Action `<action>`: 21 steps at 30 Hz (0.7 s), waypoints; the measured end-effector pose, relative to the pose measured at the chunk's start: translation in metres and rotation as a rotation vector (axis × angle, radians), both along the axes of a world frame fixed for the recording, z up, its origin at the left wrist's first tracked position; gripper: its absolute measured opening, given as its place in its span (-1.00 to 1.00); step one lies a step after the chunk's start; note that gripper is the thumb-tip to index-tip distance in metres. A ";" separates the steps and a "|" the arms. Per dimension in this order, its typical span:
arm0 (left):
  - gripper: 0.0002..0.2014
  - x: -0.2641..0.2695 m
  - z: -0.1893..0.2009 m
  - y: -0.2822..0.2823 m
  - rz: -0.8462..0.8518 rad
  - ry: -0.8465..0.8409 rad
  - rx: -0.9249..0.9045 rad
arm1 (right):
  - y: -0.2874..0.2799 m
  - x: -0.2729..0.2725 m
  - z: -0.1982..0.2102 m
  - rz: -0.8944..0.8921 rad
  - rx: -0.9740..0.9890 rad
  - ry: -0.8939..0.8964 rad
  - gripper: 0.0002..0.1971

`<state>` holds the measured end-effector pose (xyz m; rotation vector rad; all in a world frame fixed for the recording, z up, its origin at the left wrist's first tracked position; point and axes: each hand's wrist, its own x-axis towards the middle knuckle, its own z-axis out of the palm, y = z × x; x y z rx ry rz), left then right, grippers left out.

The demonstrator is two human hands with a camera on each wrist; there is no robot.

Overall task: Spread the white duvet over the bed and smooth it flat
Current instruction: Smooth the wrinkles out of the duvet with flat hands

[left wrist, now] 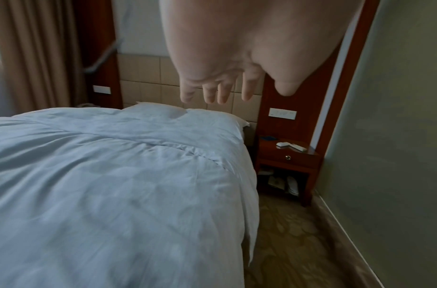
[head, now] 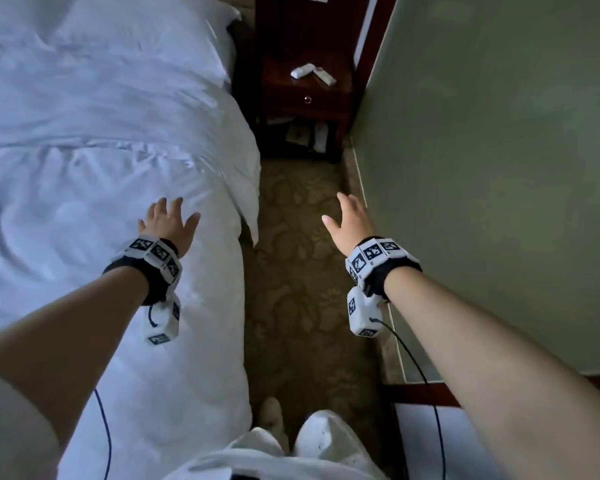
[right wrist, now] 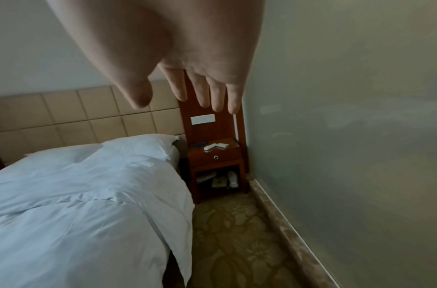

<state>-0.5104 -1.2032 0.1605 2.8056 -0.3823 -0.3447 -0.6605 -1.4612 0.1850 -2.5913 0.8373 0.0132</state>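
Note:
The white duvet (head: 94, 174) lies spread over the bed (left wrist: 247, 134), wrinkled, with a cross fold about a third of the way down and its right edge hanging over the bedside (right wrist: 178, 224). My left hand (head: 168, 220) hovers open, fingers spread, above the duvet near its right edge; in the left wrist view the left hand (left wrist: 225, 85) holds nothing and is clear of the cloth. My right hand (head: 349, 220) is open over the carpet aisle, away from the bed; in the right wrist view the right hand (right wrist: 188, 93) has straight fingers and is empty. A white pillow (right wrist: 143, 146) lies at the headboard.
A dark wooden nightstand (head: 305, 98) with white remotes (head: 312, 73) stands beyond the bed corner, slippers on its lower shelf. A green wall (head: 499, 168) bounds the narrow carpeted aisle (head: 302, 289) on the right. My legs and a shoe (head: 271, 415) are at the bottom.

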 end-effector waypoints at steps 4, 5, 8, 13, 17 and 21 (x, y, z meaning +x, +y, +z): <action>-0.42 0.059 0.013 -0.018 0.071 -0.029 0.032 | -0.040 0.077 0.000 0.098 -0.002 0.021 -0.40; -0.41 0.074 0.017 -0.020 0.099 -0.036 0.032 | -0.050 0.098 0.001 0.119 -0.017 0.030 -0.40; -0.41 0.122 0.017 -0.021 0.230 -0.058 0.033 | -0.075 0.181 0.002 0.229 -0.061 0.024 -0.41; -0.42 0.178 -0.005 -0.004 0.553 -0.006 0.050 | -0.087 0.317 -0.010 0.494 -0.039 0.070 -0.41; -0.42 0.200 -0.023 0.001 0.717 0.040 0.046 | -0.078 0.399 -0.024 0.682 -0.095 0.160 -0.41; -0.43 0.222 -0.036 0.025 0.827 0.054 0.070 | -0.040 0.462 -0.039 0.820 -0.107 0.238 -0.42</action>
